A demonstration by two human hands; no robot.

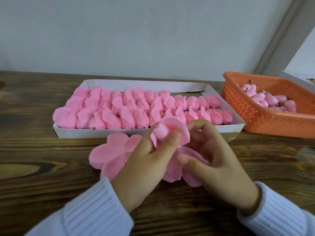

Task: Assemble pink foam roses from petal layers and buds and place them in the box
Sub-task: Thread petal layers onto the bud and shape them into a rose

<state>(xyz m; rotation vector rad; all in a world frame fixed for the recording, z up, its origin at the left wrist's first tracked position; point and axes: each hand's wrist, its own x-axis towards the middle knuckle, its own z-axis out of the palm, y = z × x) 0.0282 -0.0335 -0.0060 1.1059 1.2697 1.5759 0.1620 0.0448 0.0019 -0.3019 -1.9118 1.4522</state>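
A pink foam rose (172,132) is held just above the table, in front of the white box. My left hand (146,160) pinches its petals between thumb and fingers. My right hand (216,155) curls round the rose from the right and below. Under both hands lies a stack of flat pink petal layers (109,152), mostly hidden by the hands. The white cardboard box (95,132) behind holds several rows of finished pink roses (129,108). An orange basket (255,114) at the right holds several pink buds (271,101).
The dark wooden table (42,167) runs to a pale wall behind. A white box corner (296,80) shows behind the basket at far right. White ribbed sleeves (95,213) cover both my wrists.
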